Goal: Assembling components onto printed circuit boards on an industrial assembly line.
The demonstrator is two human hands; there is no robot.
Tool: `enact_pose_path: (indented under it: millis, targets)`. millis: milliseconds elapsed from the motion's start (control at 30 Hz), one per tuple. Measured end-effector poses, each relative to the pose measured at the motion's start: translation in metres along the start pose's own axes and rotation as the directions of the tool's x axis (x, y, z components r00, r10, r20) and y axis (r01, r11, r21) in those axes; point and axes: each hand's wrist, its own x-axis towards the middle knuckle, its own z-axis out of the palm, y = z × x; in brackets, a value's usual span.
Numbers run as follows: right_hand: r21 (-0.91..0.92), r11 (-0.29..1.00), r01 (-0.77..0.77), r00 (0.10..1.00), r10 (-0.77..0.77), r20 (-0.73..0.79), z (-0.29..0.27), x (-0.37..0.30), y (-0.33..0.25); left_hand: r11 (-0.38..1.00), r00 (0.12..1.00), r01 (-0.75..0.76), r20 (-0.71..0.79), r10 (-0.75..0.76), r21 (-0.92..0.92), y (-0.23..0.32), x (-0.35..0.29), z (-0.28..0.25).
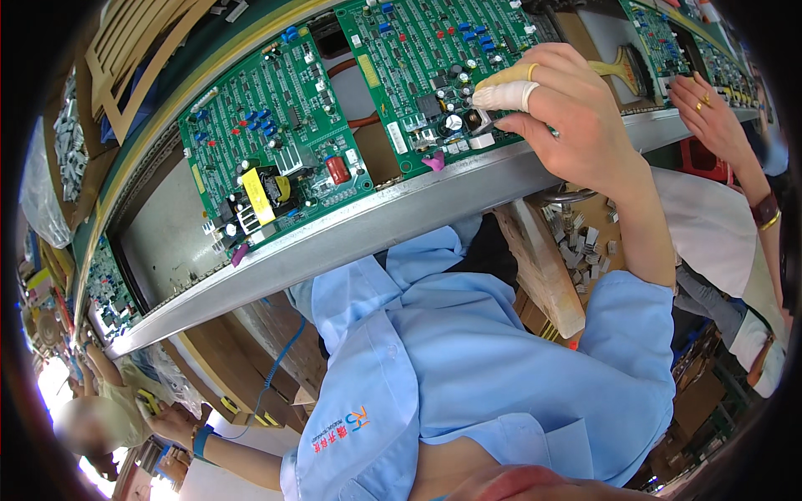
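Note:
My right hand [572,121] reaches over a green circuit board [418,71], with yellow and white finger covers on two fingers. Its thumb and covered fingers close together at the board's near edge, among capacitors; whatever sits between them is hidden. A second green circuit board [251,117] lies to the left, bearing a yellow-and-black transformer [261,197] and a red capacitor [337,169]. Out at the lower left, away from the boards, my left hand [173,424] holds a small yellow-and-black part [149,402]. A blue strap [201,440] circles that wrist.
A metal rail [334,225] runs along the boards' near side. To the right, a co-worker's hand [706,113] is at another board, near a brush [625,71]. Loose pale parts [585,250] lie below the rail. A blue cord [276,365] hangs at left; another person [100,422] is beyond.

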Motion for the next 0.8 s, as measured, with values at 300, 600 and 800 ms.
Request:
enact_pose_path:
  millis: [300, 600, 800]
  targets:
    - [-0.098, 0.994, 0.047, 0.999, -0.049, -0.018, 0.000, 0.000, -0.004, 0.797, 0.908, 0.266, 0.418, -0.018, -0.542, 0.130, -0.051, 0.116]
    - [-0.033, 0.991, 0.131, 0.985, -0.127, 0.114, -0.009, 0.000, 0.013, 0.934, 0.555, 0.054, 0.789, 0.265, -0.352, 0.243, -0.146, 0.269]
    - [0.273, 0.833, -0.482, 0.704, 0.553, -0.444, -0.042, 0.036, 0.085, 0.876, 0.159, -0.155, 0.864, 0.478, -0.456, 0.354, -0.276, 0.413]
